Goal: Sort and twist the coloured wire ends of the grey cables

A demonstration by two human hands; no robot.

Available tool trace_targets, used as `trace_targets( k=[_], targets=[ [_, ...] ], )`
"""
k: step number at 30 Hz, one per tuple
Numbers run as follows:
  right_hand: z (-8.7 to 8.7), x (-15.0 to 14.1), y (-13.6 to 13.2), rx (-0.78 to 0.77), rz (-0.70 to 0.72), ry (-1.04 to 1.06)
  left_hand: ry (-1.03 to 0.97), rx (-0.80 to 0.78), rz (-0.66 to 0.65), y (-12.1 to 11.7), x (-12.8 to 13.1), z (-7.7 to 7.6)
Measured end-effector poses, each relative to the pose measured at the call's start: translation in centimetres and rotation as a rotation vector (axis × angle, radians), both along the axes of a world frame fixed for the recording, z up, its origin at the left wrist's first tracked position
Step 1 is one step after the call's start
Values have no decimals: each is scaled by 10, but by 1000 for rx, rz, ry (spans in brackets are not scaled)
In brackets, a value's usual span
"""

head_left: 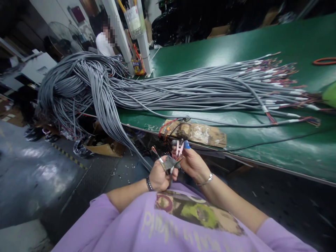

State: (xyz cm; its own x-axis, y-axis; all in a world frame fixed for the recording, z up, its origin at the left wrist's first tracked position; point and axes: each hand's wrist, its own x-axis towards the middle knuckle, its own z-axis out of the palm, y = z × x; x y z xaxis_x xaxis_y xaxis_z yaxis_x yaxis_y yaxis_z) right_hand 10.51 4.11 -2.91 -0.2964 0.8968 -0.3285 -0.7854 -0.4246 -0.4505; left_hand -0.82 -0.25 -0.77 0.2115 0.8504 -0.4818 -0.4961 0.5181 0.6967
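Observation:
My left hand (157, 176) is closed around grey cable ends in front of my body. Thin coloured wires (154, 150) fan out above its fingers, and a dark grey flat piece (169, 163) lies over them; its kind is unclear. Close beside it, my right hand (193, 164) pinches a small pink clip (180, 148), like a clothes peg, near red and dark wires. One fingertip of that hand wears a blue cover (186, 144). Some fingers of both hands are hidden.
A thick bundle of grey cables (168, 91) stretches along the green table (210, 56) and droops over its left end. A worn wooden block (194, 133) with wires sits at the near edge. A metal post (144, 49) rises behind; a person (104, 44) is further back.

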Motion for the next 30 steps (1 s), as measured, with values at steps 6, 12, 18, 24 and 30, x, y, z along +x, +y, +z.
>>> trace_targets(
  k=[6,12,18,24,30],
  targets=[
    [-3,0,1,44,9,-33,36,-20,4,1,2,0],
    [-2,0,1,33,3,-44,85,-34,-25,1,3,3],
    [-2,0,1,34,1,-50,138,-15,-1,1,4,11],
    [-2,-1,1,43,-6,-68,158,-42,17,4,3,13],
    [-1,0,0,40,8,-81,150,-35,-24,7,5,8]
  ],
)
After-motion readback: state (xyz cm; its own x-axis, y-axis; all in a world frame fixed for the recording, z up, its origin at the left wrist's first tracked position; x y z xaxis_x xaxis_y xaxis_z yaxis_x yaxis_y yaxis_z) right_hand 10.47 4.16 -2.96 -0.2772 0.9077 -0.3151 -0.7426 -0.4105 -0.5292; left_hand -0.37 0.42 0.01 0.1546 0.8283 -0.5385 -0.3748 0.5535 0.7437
